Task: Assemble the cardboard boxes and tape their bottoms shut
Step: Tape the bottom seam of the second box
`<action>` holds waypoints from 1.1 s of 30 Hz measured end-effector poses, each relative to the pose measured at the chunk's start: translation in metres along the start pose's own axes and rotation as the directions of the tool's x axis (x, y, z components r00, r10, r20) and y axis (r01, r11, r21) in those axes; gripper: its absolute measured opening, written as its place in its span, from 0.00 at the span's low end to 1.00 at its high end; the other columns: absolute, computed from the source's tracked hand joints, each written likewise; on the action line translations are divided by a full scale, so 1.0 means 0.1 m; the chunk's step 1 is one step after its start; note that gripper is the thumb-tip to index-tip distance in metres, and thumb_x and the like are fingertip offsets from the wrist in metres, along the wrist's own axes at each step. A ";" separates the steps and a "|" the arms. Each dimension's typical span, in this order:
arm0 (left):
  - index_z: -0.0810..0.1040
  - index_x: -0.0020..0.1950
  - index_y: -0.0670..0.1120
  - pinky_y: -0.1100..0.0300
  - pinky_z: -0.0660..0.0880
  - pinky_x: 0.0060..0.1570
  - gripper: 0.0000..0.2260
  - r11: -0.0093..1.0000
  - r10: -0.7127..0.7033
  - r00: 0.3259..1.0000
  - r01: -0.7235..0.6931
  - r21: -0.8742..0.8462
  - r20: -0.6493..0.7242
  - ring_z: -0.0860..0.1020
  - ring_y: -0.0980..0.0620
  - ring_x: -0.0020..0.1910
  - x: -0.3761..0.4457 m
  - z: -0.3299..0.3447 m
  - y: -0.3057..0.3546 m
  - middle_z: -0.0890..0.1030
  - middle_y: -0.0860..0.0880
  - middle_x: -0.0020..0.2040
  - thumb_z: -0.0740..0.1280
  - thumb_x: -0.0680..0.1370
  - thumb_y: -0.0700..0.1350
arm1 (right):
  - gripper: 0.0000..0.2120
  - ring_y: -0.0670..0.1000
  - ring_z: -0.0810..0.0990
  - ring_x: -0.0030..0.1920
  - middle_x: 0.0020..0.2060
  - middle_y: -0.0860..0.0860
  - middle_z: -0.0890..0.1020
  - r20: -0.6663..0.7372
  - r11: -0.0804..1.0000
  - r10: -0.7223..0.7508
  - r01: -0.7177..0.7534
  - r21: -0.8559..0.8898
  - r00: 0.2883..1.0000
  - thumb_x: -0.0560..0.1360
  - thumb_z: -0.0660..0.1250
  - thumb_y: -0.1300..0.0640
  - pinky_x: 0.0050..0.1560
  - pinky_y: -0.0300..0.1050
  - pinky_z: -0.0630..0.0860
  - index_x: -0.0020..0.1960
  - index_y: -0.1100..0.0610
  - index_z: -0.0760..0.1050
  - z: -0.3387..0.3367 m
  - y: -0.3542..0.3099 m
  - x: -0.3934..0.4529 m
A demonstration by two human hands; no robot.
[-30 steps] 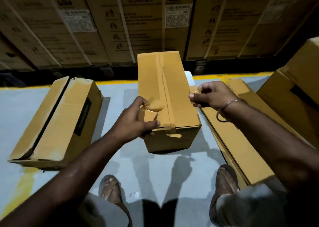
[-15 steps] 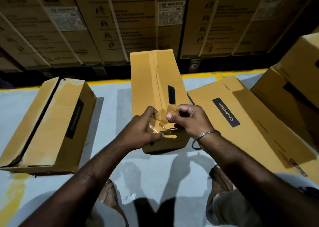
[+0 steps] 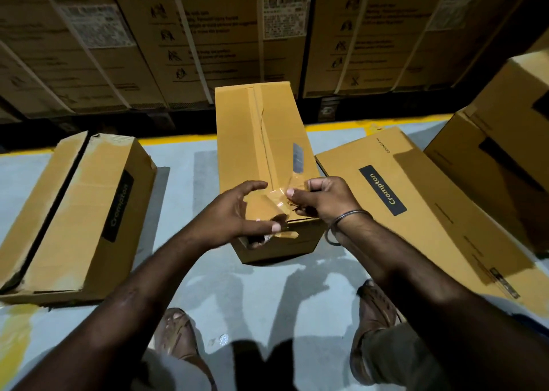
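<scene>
Clear tape strip [image 3: 274,202] pinched in right hand [image 3: 319,202] over middle box [image 3: 261,141] near end — left hand [image 3: 234,212] spread, fingers loose, steadying it, likely to seal the seam.

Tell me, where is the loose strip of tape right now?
In the head view, the tape strip is centre frame, over the near end of the middle box, pinched by the right hand, the left hand beside it.

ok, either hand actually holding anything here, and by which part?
The right hand pinches the loose tape strip by its near end, over the middle box. The left hand is open, holding nothing.
</scene>
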State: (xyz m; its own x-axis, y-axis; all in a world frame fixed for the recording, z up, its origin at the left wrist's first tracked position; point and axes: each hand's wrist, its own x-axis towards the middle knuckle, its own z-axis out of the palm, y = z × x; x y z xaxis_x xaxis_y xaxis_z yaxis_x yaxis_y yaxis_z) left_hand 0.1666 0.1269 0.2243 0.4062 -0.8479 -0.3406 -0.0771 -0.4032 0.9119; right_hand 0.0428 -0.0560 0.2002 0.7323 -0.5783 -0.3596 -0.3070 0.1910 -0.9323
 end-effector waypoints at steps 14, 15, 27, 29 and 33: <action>0.79 0.67 0.44 0.57 0.78 0.38 0.23 0.902 -0.353 0.913 0.274 0.333 0.206 0.83 0.46 0.34 -0.48 -1.06 -0.58 0.86 0.40 0.39 0.79 0.73 0.45 | 0.16 0.55 0.82 0.35 0.40 0.59 0.84 -0.551 0.965 0.203 -0.260 -0.027 0.809 0.68 0.81 0.59 0.33 0.46 0.83 0.49 0.67 0.82 -1.69 0.47 0.24; 0.80 0.64 0.44 0.58 0.78 0.38 0.22 0.870 -0.376 0.911 0.285 0.403 0.169 0.84 0.47 0.36 -0.50 -1.16 -0.65 0.87 0.41 0.40 0.79 0.73 0.47 | 0.18 0.56 0.82 0.37 0.42 0.59 0.85 -0.602 0.956 0.201 -0.288 -0.051 0.773 0.63 0.82 0.52 0.39 0.52 0.84 0.45 0.62 0.82 -1.91 0.52 0.26; 0.85 0.45 0.51 0.49 0.78 0.40 0.06 0.849 -0.254 0.964 0.263 0.458 -0.083 0.83 0.40 0.37 -0.34 -1.61 -1.34 0.85 0.39 0.38 0.75 0.78 0.52 | 0.21 0.58 0.84 0.56 0.55 0.57 0.84 -0.768 0.842 0.155 -0.490 -0.227 0.622 0.73 0.79 0.50 0.47 0.46 0.74 0.58 0.64 0.81 -1.89 0.65 0.45; 0.85 0.44 0.55 0.45 0.81 0.46 0.05 0.828 -0.213 0.970 0.245 0.504 -0.121 0.85 0.43 0.41 -0.29 -1.66 -1.40 0.86 0.46 0.40 0.74 0.77 0.54 | 0.22 0.59 0.83 0.56 0.56 0.58 0.84 -0.768 0.841 0.148 -0.488 -0.233 0.623 0.72 0.79 0.51 0.47 0.45 0.73 0.60 0.64 0.81 -1.84 0.69 0.49; 0.86 0.40 0.55 0.46 0.81 0.48 0.06 0.816 -0.205 0.966 0.258 0.517 -0.158 0.85 0.45 0.41 -0.21 -1.75 -1.50 0.86 0.49 0.39 0.75 0.77 0.54 | 0.23 0.59 0.83 0.53 0.55 0.59 0.84 -0.752 0.832 0.153 -0.495 -0.252 0.641 0.70 0.81 0.51 0.48 0.49 0.77 0.59 0.63 0.81 -1.75 0.81 0.67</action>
State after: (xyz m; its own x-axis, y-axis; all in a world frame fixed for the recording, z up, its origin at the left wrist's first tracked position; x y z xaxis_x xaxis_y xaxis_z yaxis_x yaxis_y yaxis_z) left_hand 0.3288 0.2658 0.1352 0.5524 -0.6817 -0.4798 -0.4286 -0.7259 0.5379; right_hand -0.0396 -0.2179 0.1076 -0.0351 -0.9380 -0.3449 -0.7706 0.2451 -0.5882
